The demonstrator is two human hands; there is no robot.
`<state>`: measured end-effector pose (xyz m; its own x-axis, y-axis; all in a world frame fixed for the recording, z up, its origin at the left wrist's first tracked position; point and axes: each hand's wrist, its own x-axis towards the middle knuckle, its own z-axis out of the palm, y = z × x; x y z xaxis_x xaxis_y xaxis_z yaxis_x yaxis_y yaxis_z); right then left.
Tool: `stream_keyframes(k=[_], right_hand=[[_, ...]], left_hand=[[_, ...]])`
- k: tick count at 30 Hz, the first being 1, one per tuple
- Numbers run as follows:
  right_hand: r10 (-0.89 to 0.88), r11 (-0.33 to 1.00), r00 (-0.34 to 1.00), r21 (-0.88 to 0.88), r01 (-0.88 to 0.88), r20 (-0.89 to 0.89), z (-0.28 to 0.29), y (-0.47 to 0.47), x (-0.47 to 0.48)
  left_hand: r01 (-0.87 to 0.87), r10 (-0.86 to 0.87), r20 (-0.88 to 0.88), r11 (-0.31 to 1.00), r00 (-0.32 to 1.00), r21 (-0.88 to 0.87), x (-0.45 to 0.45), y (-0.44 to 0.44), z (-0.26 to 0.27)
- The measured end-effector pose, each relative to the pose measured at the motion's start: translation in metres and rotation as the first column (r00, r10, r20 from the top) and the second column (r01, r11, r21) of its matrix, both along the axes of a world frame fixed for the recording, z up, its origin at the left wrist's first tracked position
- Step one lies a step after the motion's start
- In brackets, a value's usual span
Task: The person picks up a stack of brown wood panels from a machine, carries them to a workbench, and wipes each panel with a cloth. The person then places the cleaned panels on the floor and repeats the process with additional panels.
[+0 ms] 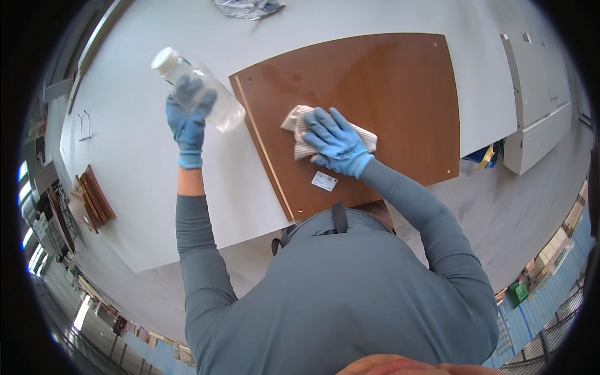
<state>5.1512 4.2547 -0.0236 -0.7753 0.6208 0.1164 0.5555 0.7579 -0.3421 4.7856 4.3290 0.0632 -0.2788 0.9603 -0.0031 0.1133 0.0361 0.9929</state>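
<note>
My left hand (190, 117), in a blue glove, grips a clear plastic bottle (225, 108) with a white cap, held tilted at the left of a brown wood-look panel (398, 103). Gloved too, my right hand (340, 145) lies flat with its fingers spread on a striped, folded cloth (300, 136), pressing it against the panel's face. Just below the cloth, a white label (324, 181) with printing is stuck to the panel. Damp-looking smudges show on the panel's upper left. A pale strip or groove (265, 147) runs along its left side, and small holes sit near its corners.
The panel lies on a large white work table (140, 197). A crumpled plastic bag (248, 7) is at the far edge. Brown wooden pieces (93, 199) are at the left, near a thin metal wire piece (84, 125). Pale panels (539, 108) are at the right.
</note>
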Motion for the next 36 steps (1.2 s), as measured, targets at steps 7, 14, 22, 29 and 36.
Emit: stream_keyframes(k=[7, 14, 22, 29, 36], right_hand=[[-0.145, 0.959, 0.986, 0.231, 0.162, -0.087, 0.011, 0.145, -0.117], [0.407, 0.911, 0.912, -0.045, -0.409, -0.042, -0.001, -0.006, -0.102], [-0.028, 0.959, 0.999, 0.281, 0.034, -0.024, 0.017, 0.132, -0.18], [-0.072, 0.976, 0.996, 0.201, 0.081, -0.051, 0.005, 0.121, -0.113], [-0.79, 0.538, 0.613, 0.476, 0.696, -0.003, -0.003, 0.218, 0.178]], left_hand=[[-0.256, 0.273, -0.028, 0.927, 0.962, 0.273, -0.053, 0.041, -0.032], [-0.326, 0.362, -0.06, 0.89, 0.93, 0.319, -0.059, 0.027, -0.052], [-0.308, 0.343, -0.085, 0.91, 0.935, 0.278, -0.045, 0.006, -0.065], [-0.445, 0.367, -0.615, 0.895, 0.698, 0.029, 0.061, -0.095, -0.091], [-0.203, 0.025, -0.783, 0.97, 0.622, -0.13, 0.132, -0.16, -0.108]])
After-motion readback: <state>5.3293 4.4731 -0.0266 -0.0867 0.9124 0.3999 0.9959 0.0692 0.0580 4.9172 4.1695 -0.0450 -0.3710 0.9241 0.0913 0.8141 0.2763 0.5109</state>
